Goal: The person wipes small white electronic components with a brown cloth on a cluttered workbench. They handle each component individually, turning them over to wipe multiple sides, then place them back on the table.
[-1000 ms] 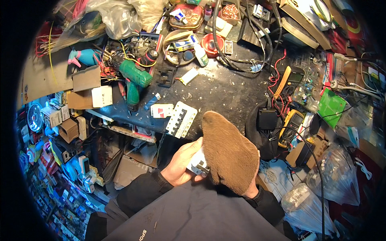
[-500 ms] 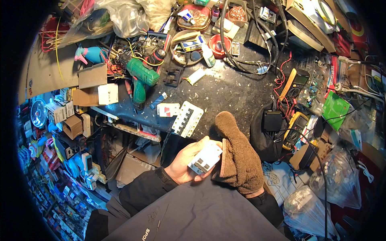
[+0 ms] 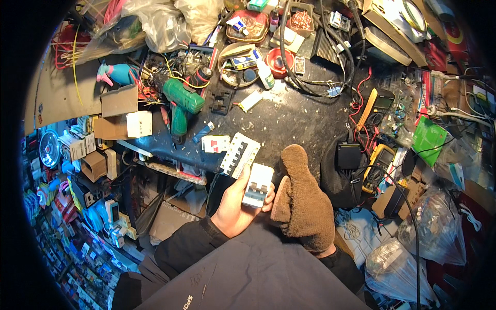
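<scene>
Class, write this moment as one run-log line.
left hand: holding white breaker | right hand: mostly covered by brown cloth | on bench: green drill

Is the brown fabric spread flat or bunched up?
Bunched up: the brown fabric shows rounded folds and hides the fingers of the right hand.

1. Your circuit breaker (image 3: 259,182): smooth white plastic with a light sheen.
2. Your brown cloth (image 3: 309,209): matt, rough, with a fuzzy pile.
3. The bench (image 3: 294,121) before you: dark, scuffed and speckled, glossy where light strikes it.
4. Your drill (image 3: 182,98): green plastic.
5. The open box (image 3: 119,101) on your left: matt brown cardboard.
6. The bag (image 3: 436,222) on your right: clear, crinkled, shiny plastic.
</scene>
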The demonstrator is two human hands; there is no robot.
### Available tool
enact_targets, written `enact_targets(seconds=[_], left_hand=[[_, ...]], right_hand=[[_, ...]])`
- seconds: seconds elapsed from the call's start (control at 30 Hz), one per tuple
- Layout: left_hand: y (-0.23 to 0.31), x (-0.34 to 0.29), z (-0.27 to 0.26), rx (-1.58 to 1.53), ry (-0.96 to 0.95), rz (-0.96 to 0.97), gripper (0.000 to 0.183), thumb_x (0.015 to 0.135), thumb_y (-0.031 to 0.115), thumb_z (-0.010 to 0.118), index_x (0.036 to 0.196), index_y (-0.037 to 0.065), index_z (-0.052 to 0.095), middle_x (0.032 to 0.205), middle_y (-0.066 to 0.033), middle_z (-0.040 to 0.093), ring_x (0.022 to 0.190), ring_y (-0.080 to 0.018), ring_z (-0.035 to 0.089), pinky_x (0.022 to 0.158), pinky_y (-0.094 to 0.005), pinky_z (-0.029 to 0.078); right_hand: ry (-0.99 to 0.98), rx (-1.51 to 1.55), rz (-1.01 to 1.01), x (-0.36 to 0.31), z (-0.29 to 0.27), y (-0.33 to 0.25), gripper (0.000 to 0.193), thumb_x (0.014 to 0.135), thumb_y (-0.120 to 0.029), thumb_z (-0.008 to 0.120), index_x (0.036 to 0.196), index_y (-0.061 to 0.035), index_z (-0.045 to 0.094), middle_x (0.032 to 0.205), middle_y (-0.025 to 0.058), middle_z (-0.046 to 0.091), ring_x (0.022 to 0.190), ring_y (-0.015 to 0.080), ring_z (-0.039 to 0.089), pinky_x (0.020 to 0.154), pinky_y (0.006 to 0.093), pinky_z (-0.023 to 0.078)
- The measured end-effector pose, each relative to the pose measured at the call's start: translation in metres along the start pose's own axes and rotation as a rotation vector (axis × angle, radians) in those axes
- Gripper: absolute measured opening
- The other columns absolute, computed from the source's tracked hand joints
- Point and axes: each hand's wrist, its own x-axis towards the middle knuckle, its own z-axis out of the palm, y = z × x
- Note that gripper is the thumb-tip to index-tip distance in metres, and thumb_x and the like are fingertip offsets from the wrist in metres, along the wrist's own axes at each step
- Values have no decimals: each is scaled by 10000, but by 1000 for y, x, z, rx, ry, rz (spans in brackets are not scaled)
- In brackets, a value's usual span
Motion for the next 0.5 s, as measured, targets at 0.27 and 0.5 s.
enact_targets(seconds=[0.27,0.5], left_hand=[[-3,-4,6,17,-1,84,558,1236,492,489,1514,18,585,1302,-163,757,1067,-268,777,805,-420,676],[-4,-11,15,113,52,45,553,1222,447,560,1507,-25,588,1295,-172,761,1123,-266,789,940,-463,705]], right_hand=[[227,-744,111,-2,6,0,603,1145,-189,677,1685,1,488,1553,148,680,1399,284,670,1191,415,541],[242,-1397,-138,15,18,-21,591,1040,-165,829,1588,-49,638,1448,94,754,1321,242,716,1086,363,573]])
